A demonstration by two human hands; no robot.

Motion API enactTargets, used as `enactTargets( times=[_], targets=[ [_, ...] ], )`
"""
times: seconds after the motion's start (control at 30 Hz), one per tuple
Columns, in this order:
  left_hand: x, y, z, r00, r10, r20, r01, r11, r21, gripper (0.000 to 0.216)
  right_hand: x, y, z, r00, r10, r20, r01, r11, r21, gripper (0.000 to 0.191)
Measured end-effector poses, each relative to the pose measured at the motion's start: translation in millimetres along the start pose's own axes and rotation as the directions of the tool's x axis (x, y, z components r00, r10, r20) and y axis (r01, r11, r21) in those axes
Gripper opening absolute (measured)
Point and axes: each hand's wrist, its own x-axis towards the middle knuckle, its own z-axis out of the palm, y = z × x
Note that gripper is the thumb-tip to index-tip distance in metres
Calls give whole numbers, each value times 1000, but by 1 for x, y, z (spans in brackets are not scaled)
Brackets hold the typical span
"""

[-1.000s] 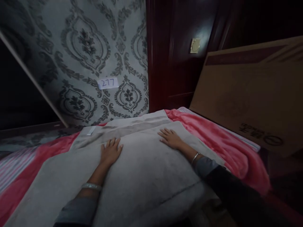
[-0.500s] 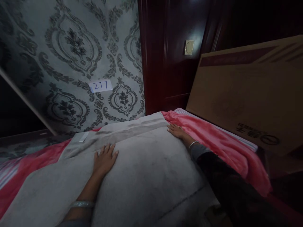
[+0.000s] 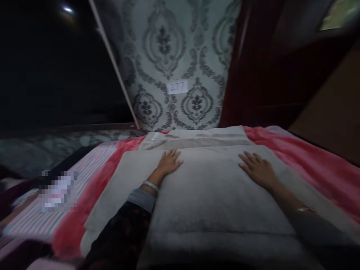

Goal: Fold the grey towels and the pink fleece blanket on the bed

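Note:
A grey towel (image 3: 213, 195) lies spread over a pink blanket (image 3: 309, 165) on a bed. My left hand (image 3: 169, 162) rests flat on the towel's far left part, fingers stretched out toward the wall. Flat on the towel's right part lies my right hand (image 3: 257, 168), fingers spread. Neither hand holds anything. Both wrists carry bangles. A folded band of the towel (image 3: 197, 138) runs along the far edge, beyond the fingertips.
Patterned grey wallpaper with a white label reading 277 (image 3: 177, 87) stands behind the bed. Dark red woodwork (image 3: 253, 75) is at the right, with a brown cardboard sheet (image 3: 337, 108) beside it. A striped sheet (image 3: 92, 165) shows at the left. A dark panel (image 3: 56, 67) fills the upper left.
The view has swung left. My right hand has drawn back from the towel's far right edge onto its surface. My left hand stays flat on the towel.

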Motion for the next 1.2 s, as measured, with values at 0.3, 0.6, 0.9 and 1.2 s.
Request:
enactTargets(
  times=[0.3,0.6,0.9,1.2],
  targets=[
    [-84,-144,-32,964,-267,5,266,962,67,56,9,15,30,993,-5,-117,3,1000,-16,85],
    [-132,-157,-48,916,-398,-50,401,912,89,58,4,23,27,995,-39,-94,44,998,54,86],
    [-224,-125,3,990,-131,45,130,991,22,61,0,26,23,998,-52,-36,56,993,107,94],
    [-245,-130,-24,944,-326,-42,328,942,68,49,2,12,9,999,10,35,-10,1000,-2,86]
  ],
)
